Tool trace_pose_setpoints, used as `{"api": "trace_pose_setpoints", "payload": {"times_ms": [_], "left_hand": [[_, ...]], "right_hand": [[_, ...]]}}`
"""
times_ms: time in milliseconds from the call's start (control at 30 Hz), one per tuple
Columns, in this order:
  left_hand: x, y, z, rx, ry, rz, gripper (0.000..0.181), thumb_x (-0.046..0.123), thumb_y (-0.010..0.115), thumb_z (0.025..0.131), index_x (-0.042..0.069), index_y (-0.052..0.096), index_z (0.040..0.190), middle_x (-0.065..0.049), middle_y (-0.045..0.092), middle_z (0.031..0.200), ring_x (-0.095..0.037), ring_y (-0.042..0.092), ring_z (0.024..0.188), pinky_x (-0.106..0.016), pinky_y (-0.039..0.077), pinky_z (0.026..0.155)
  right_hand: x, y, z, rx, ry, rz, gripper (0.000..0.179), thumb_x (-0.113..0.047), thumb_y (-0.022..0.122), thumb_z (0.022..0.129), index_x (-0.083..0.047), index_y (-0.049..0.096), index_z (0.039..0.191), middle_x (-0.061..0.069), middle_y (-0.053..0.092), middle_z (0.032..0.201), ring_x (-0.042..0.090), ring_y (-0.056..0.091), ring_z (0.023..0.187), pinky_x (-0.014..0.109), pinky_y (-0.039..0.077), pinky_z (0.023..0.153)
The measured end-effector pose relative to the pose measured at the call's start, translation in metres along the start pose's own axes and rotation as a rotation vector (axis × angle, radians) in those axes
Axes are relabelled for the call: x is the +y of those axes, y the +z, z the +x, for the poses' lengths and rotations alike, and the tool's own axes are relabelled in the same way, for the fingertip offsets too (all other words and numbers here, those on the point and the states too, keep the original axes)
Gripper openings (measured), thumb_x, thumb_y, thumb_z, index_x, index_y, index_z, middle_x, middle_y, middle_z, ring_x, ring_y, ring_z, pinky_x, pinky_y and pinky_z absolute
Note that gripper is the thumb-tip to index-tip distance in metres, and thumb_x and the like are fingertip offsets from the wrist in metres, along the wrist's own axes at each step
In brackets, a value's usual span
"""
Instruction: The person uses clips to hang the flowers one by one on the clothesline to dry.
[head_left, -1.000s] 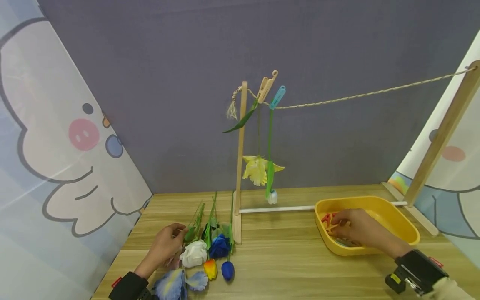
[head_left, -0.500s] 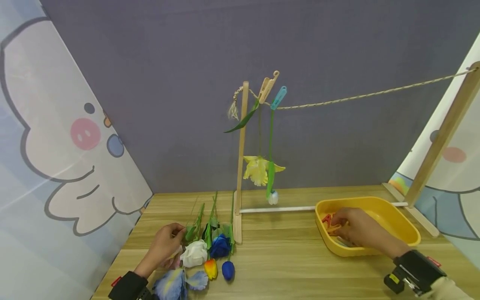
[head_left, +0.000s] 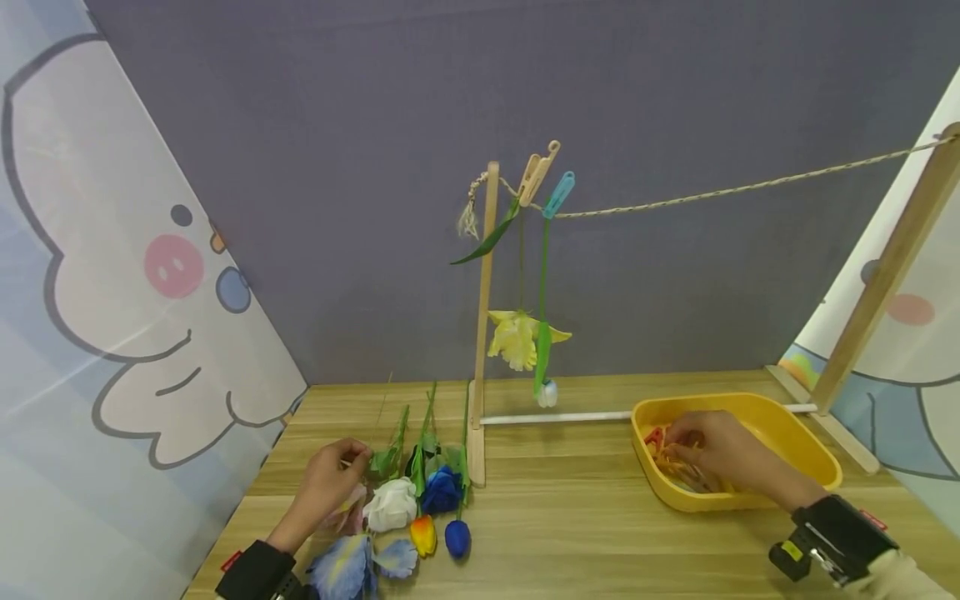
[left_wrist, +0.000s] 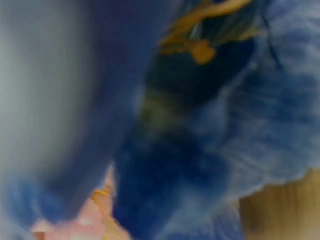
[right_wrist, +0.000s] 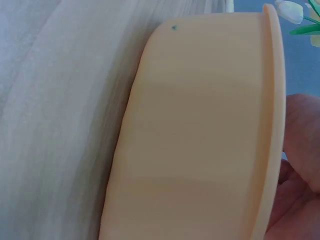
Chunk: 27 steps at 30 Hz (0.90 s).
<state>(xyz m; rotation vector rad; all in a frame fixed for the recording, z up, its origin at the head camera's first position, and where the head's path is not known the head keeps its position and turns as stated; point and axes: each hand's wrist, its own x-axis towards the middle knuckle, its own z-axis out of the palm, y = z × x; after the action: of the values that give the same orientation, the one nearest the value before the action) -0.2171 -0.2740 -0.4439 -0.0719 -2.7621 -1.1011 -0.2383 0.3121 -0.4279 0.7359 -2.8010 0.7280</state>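
My left hand (head_left: 333, 479), at the left of the table, pinches a thin flower stem (head_left: 381, 408) that slants up past the fingertips. Pink petals (head_left: 348, 510) lie beneath that hand, with a blue iris (head_left: 341, 567) nearer the front. The iris petals (left_wrist: 270, 115) fill much of the left wrist view. On the right, my right hand (head_left: 712, 446) reaches into a yellow basin (head_left: 787, 429), fingers bent down among several clothespins (head_left: 655, 437); I cannot tell whether they grip one. In the right wrist view, the basin's wall (right_wrist: 200, 125) hides the fingertips.
A white rose (head_left: 392, 506), blue rose (head_left: 441, 490), orange-yellow tulip (head_left: 423, 536) and blue tulip (head_left: 457, 539) lie beside my left hand. On a rope (head_left: 705, 196) between wooden posts (head_left: 486, 275), clothespins hold a yellow flower (head_left: 514, 340) and a white tulip (head_left: 548, 393) upside down.
The thin stem at my left hand has risen to a steeper slant as that hand lifted slightly. My right fingers have shifted a little among the clothespins, stirring them.
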Motion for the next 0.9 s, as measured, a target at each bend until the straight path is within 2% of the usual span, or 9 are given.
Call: {"api": "trace_pose_setpoints", "payload": {"times_ms": [267, 467, 733, 900], "left_hand": [[0.007, -0.002, -0.002, 0.02, 0.012, -0.01, 0.008, 0.01, 0.067, 0.101, 0.005, 0.073, 0.102, -0.002, 0.07, 0.09, -0.014, 0.065, 0.082, -0.033, 0.054, 0.075], [0.012, -0.002, -0.003, 0.022, 0.029, -0.016, 0.007, 0.011, 0.069, 0.1, 0.006, 0.074, 0.102, -0.001, 0.071, 0.091, -0.014, 0.066, 0.083, -0.033, 0.054, 0.076], [0.019, -0.003, -0.006, 0.032, 0.054, -0.023, 0.005, 0.009, 0.071, 0.098, 0.009, 0.075, 0.102, 0.0, 0.072, 0.092, -0.013, 0.066, 0.08, -0.03, 0.055, 0.073], [0.023, -0.003, -0.007, 0.032, 0.055, -0.035, 0.004, 0.011, 0.071, 0.098, 0.01, 0.075, 0.1, 0.001, 0.072, 0.089, -0.012, 0.065, 0.077, -0.029, 0.054, 0.071]], "right_hand": [[-0.002, 0.003, 0.0, -0.038, -0.007, 0.106, 0.01, -0.014, 0.081, 0.089, -0.022, 0.075, 0.091, -0.015, 0.068, 0.082, 0.0, 0.058, 0.07, 0.023, 0.051, 0.061], [-0.006, 0.008, 0.002, 0.001, -0.035, 0.155, 0.005, -0.016, 0.079, 0.093, -0.019, 0.077, 0.096, -0.009, 0.074, 0.088, 0.003, 0.066, 0.072, 0.023, 0.054, 0.061], [-0.012, 0.011, 0.007, -0.009, 0.075, 0.194, 0.009, -0.026, 0.076, 0.096, -0.02, 0.078, 0.102, -0.009, 0.076, 0.094, 0.005, 0.071, 0.083, 0.024, 0.056, 0.07], [-0.011, 0.011, 0.007, -0.021, 0.077, 0.265, 0.011, -0.022, 0.076, 0.096, -0.015, 0.077, 0.105, -0.004, 0.076, 0.097, 0.005, 0.071, 0.083, 0.024, 0.056, 0.069]]}}
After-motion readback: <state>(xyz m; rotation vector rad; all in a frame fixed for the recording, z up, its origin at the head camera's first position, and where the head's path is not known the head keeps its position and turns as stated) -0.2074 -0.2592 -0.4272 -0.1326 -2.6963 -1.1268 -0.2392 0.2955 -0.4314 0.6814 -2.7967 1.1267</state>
